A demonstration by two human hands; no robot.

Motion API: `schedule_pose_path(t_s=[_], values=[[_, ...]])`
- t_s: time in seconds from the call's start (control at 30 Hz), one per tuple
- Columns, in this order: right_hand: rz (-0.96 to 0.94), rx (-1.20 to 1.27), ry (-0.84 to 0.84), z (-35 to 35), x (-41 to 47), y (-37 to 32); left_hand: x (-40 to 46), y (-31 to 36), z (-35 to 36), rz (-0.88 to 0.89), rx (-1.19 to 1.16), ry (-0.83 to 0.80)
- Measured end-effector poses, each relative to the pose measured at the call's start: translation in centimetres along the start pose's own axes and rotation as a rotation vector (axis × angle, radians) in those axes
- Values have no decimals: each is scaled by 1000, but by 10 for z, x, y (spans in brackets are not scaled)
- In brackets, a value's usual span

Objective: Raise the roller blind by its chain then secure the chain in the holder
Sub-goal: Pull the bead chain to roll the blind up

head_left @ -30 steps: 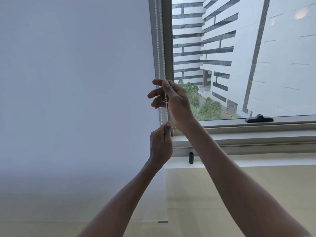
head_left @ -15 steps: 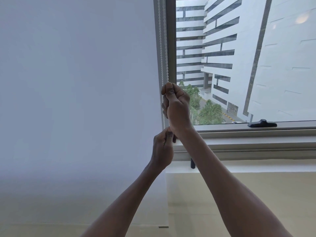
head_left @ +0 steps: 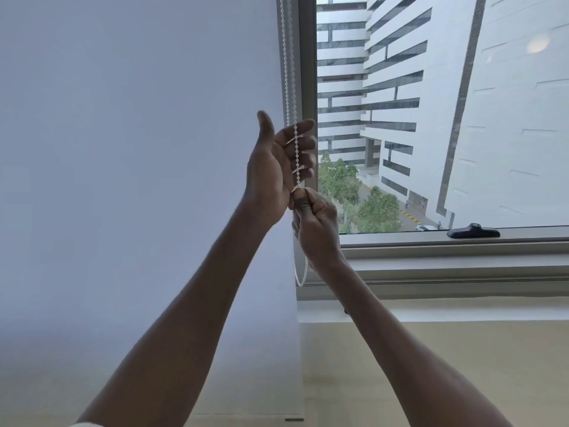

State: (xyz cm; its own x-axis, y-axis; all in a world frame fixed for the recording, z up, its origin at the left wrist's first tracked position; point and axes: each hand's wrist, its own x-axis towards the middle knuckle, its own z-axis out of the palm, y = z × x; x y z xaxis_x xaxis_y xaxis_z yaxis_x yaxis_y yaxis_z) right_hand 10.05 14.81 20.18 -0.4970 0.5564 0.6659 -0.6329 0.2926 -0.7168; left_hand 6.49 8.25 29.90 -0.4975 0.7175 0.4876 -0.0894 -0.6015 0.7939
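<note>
— Two hands are raised at the left edge of the window, where the white bead chain [head_left: 290, 87] is hung down along the grey window frame [head_left: 308, 72].

— How is the left hand [head_left: 274, 174] held?

— It is spread wide, palm turned right, thumb pointed up. One strand of the chain is laid across its curled fingers [head_left: 303, 143], but nothing is gripped by it.

— And the right hand [head_left: 317, 223]?

— It is closed into a fist just below the left one, and the chain is pinched between thumb and forefinger at the top of the fist. The bottom loop of the chain [head_left: 301, 274] is seen dangling below that wrist, in front of the sill [head_left: 462, 266].

— Where is the blind?

— The pale roller blind [head_left: 138, 149] is lowered over the whole left pane, its bottom bar [head_left: 294, 419] near the lower edge of the view. A black window handle [head_left: 472, 232] is laid on the frame far to the right.
</note>
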Motion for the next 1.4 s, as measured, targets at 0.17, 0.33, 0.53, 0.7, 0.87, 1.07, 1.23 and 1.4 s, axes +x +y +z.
schedule_pose_path(t_s=[0.17, 0.33, 0.53, 0.7, 0.87, 1.07, 1.23, 1.4], values=[[27, 24, -9, 2, 5, 5, 3, -1, 9, -8, 14, 100], [1, 17, -7, 3, 5, 11, 3, -9, 6, 81, 73, 174], [117, -55, -45, -3, -32, 46, -21, -52, -21, 114, 228, 266], [198, 28, -269, -20, -32, 37, -32, -68, -33, 206, 360, 330], [123, 117, -201, -18, 9, -18, -35, -72, -30, 301, 465, 345], [79, 340, -231, 8, 47, -80, -39, -78, -17, 315, 454, 322], [235, 367, -166, 22, 61, -97, -42, -81, -9, 312, 439, 312], [204, 483, -75, 30, 57, -95, -42, -78, -12, 306, 424, 320]])
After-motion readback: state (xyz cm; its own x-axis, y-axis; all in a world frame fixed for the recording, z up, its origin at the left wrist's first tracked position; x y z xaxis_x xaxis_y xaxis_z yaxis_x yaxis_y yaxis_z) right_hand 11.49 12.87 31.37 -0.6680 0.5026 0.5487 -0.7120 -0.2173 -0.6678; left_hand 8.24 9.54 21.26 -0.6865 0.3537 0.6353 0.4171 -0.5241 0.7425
